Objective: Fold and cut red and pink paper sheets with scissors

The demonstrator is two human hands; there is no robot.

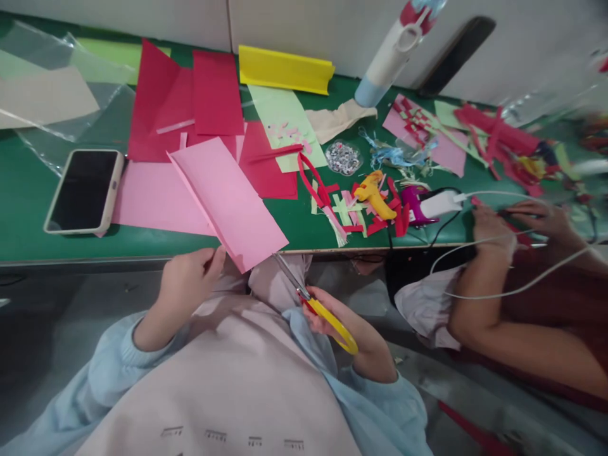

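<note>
My left hand (pixel 187 282) is closed at the lower left edge of a pink paper sheet (pixel 232 199), pinching it by a narrow folded strip along that side. The sheet slants over the table's front edge, above my lap. In my right hand (pixel 327 310) is a pair of scissors (pixel 289 273) with yellow handles, the blades pointing up and left. Their tips meet the sheet's lower edge or lie just beside it; I cannot tell which. Another pink sheet (pixel 156 199) and red sheets (pixel 216 95) lie flat behind.
A phone (pixel 85 191) lies left on the green table (pixel 23 244). Right of my sheet are paper strips (pixel 351 212), a yellow glue gun (pixel 375 193), a dish of small beads (pixel 342 157) and a white-blue bottle (pixel 387 63). A co-worker's hands (pixel 494 228) and a white cable are at right.
</note>
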